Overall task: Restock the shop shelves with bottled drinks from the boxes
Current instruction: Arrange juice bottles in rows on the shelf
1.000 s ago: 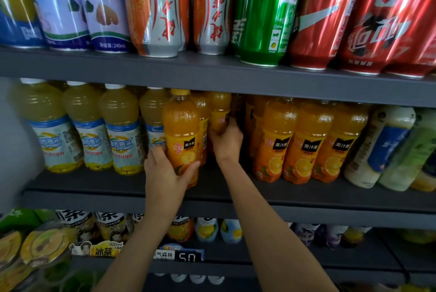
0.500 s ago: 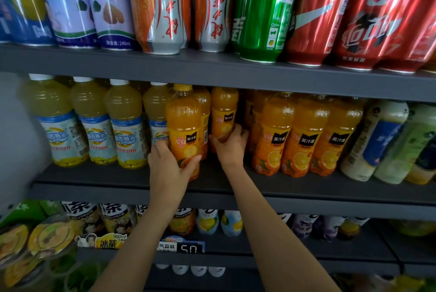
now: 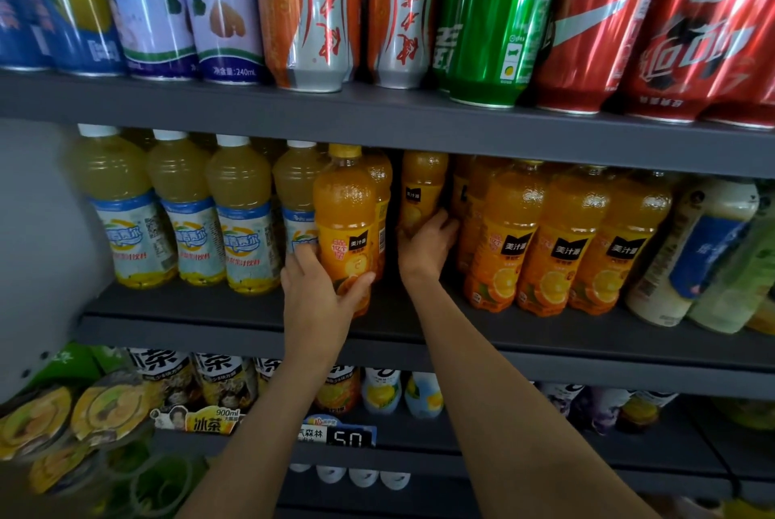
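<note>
Left hand is gripping the front orange bottle, right hand is holding the rear orange bottle; nudging neighbours risks toppling them.

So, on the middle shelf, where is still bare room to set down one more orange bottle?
One dark gap lies between the orange bottle that the left hand grips and the bottle that the right hand holds further back. The shelf's front strip is also bare. The yellow bottles and right orange row are crowded.
</note>
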A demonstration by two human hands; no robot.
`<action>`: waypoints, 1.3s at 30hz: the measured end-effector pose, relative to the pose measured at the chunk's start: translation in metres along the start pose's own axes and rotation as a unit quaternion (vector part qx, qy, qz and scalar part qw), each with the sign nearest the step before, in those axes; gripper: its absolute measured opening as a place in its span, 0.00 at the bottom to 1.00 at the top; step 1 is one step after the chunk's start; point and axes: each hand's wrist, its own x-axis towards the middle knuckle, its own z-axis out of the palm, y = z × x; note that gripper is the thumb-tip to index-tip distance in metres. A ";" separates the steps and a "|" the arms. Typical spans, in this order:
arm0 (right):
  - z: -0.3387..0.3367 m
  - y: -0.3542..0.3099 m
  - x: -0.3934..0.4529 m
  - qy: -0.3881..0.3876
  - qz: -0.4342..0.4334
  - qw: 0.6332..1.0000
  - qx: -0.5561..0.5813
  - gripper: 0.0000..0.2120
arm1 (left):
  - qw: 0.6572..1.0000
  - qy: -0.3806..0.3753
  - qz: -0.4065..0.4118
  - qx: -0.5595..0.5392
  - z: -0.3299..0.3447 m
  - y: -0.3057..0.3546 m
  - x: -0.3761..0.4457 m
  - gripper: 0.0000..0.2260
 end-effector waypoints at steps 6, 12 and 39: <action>0.001 0.010 0.002 -0.073 -0.010 0.993 0.091 0.37 | 1.000 0.000 0.003 0.002 0.001 -0.002 0.000 0.29; 0.004 0.011 0.001 -0.051 -0.016 0.997 0.053 0.38 | 1.000 0.002 0.008 0.004 0.000 -0.001 0.000 0.29; 0.009 0.013 0.004 -0.016 -0.025 0.999 0.016 0.31 | 1.000 0.000 0.004 0.007 0.001 -0.002 0.000 0.29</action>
